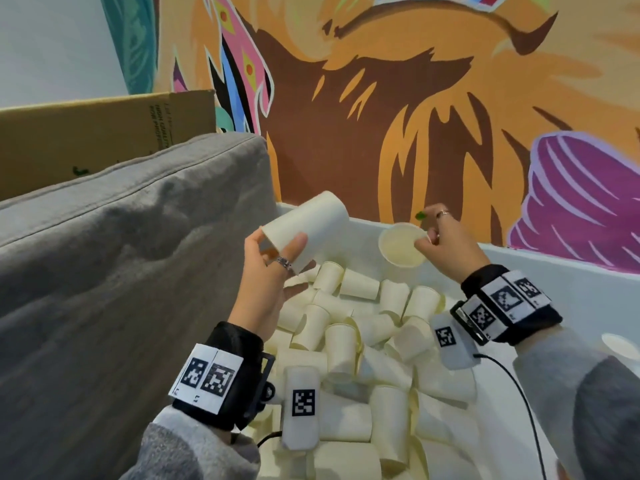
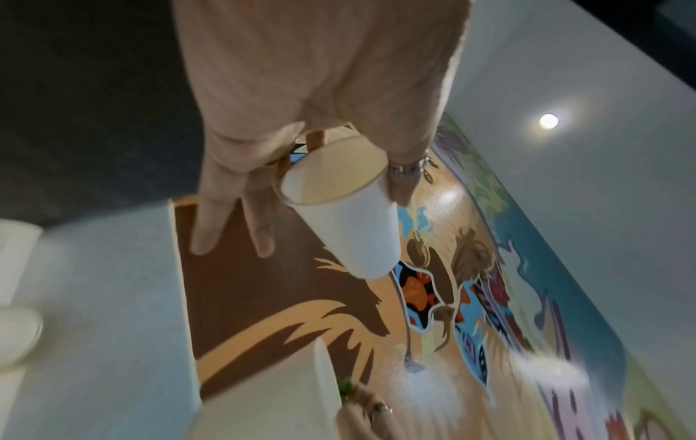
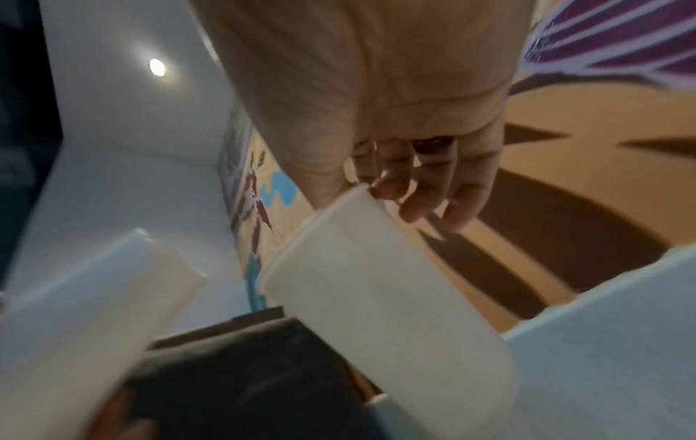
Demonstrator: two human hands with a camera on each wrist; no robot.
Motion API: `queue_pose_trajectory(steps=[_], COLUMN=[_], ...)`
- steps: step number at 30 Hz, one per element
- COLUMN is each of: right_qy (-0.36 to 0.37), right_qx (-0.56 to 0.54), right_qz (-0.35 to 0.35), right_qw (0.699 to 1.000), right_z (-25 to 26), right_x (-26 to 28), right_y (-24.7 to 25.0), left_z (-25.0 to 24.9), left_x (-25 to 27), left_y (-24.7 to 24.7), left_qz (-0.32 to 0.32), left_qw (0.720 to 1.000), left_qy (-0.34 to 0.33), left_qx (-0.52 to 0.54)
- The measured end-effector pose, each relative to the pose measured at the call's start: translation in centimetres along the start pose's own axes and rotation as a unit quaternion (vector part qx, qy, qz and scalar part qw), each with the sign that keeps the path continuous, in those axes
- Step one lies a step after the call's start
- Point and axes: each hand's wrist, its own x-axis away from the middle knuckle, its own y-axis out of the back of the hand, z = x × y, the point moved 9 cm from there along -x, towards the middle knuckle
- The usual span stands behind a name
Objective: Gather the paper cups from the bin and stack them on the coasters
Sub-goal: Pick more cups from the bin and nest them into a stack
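A white bin holds a heap of several cream paper cups. Above it my left hand grips one cup near its rim, tilted with its base pointing up and away; the left wrist view shows this cup with its mouth toward the camera, thumb and ringed finger on its sides. My right hand pinches the rim of a second cup, whose mouth faces me. The right wrist view shows that cup hanging from thumb and fingertips. No coasters are in view.
A grey cushion lies against the bin's left side, with a cardboard box behind it. A painted mural wall rises just beyond the bin. Another cup rim shows at the right edge.
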Motion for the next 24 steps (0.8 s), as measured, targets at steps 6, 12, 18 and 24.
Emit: queue_pose_trajectory(steps=[6, 12, 18, 24], right_qy=[0.061, 0.069, 0.102, 0.135], right_qx=[-0.192, -0.302, -0.303, -0.249], right_qz=[-0.007, 0.011, 0.120, 0.239], right_qw=[0.980, 0.951, 0.940, 0.929], right_z=[6.7, 10.1, 12.1, 11.1], right_x=[2.3, 4.1, 5.5, 6.0], right_y=[-0.6, -2.3, -5.1, -7.4], left_z=[1.5, 1.6, 1.0, 1.1], left_x=[-0.1, 0.3, 0.8, 0.9], left_y=[-0.9, -1.8, -2.1, -1.5], left_qz=[0.044, 0.070, 0.065, 0.052], left_qw=[0.989, 0.967, 0.959, 0.964], left_qy=[0.096, 0.117, 0.124, 0.124], left_qx=[0.101, 0.216, 0.247, 0.230])
